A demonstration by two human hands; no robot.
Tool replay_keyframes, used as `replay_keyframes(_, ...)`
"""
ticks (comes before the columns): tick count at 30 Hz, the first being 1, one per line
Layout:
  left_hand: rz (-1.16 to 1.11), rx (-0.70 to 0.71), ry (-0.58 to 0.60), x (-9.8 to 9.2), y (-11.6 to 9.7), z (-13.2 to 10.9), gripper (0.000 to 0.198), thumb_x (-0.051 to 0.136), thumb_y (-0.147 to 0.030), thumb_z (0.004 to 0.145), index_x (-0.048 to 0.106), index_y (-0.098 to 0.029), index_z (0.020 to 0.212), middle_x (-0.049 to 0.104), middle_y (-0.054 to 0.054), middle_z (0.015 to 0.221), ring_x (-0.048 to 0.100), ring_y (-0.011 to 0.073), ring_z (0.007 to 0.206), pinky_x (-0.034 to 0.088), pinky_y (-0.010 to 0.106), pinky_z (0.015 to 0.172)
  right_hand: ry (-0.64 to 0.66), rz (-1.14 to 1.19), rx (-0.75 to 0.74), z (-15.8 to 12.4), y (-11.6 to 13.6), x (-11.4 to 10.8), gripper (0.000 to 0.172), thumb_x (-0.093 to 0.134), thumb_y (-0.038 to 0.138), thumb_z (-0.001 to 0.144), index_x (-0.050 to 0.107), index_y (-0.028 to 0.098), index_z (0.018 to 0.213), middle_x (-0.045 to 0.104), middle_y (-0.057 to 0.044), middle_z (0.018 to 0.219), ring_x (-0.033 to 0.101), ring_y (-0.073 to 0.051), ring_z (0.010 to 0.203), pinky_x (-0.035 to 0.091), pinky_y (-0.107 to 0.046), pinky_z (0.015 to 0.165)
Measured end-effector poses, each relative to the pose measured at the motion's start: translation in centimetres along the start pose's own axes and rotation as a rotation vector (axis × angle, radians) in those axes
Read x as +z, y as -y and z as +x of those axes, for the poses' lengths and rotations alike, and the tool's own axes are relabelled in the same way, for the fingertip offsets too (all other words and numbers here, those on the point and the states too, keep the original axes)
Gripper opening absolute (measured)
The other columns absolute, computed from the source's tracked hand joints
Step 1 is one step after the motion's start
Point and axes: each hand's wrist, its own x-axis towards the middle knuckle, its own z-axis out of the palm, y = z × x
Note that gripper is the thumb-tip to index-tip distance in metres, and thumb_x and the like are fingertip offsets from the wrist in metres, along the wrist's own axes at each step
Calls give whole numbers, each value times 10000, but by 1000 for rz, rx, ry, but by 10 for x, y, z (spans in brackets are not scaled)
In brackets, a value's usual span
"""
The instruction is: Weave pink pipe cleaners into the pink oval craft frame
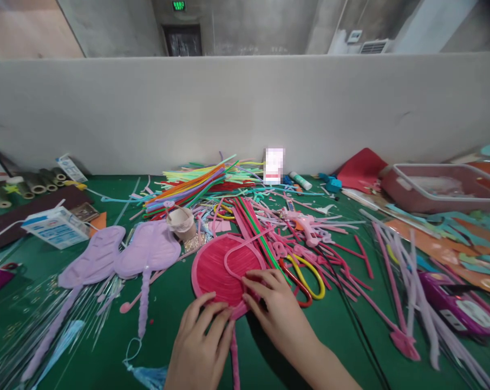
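A round pink fan [218,268] made of pipe cleaners lies flat on the green table [167,303], its handle pointing toward me. A loose pink pipe cleaner loop [239,254] rests on its right half. My left hand [202,346] presses its fingertips on the fan's lower rim where the handle starts. My right hand [275,311] pinches the fan's lower right rim with its fingers closed together.
Two lilac fans [123,254] lie to the left beside a small cup [181,222]. Scissors with red and yellow handles [304,276] lie right of my hand. A heap of coloured pipe cleaners [212,181] fills the middle; a pink tray [439,187] stands at right, boxes [56,227] at left.
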Motion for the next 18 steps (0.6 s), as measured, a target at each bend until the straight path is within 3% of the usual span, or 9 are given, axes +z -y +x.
replay_keyframes(6, 58, 35, -25, -2, 1, -3, 237, 472, -137, 918, 687, -180, 1009, 711, 71, 983, 579, 283, 1044, 560, 467, 829, -5, -49, -40, -1, -1, 1, 249, 577, 122, 891, 729, 181, 1079, 663, -99, 1124, 522, -258, 1032, 504, -427, 919)
replay_keyframes(13, 163, 203, 29, -1, 10, -6, 262, 449, -190, 939, 697, -153, 1017, 727, 82, 985, 625, 281, 1046, 541, 453, 869, 12, -170, -84, -1, -1, 2, 260, 555, 128, 900, 726, 165, 1093, 664, -115, 1131, 522, -286, 1026, 522, -457, 891)
replay_keyframes(18, 210, 213, 10, 0, 8, -7, 277, 443, -221, 952, 705, -162, 1016, 749, 64, 972, 646, 276, 1019, 511, 441, 890, 29, -324, -137, -2, -1, 3, 259, 565, 142, 897, 718, 169, 1104, 665, -118, 1161, 540, -304, 1027, 532, -466, 870)
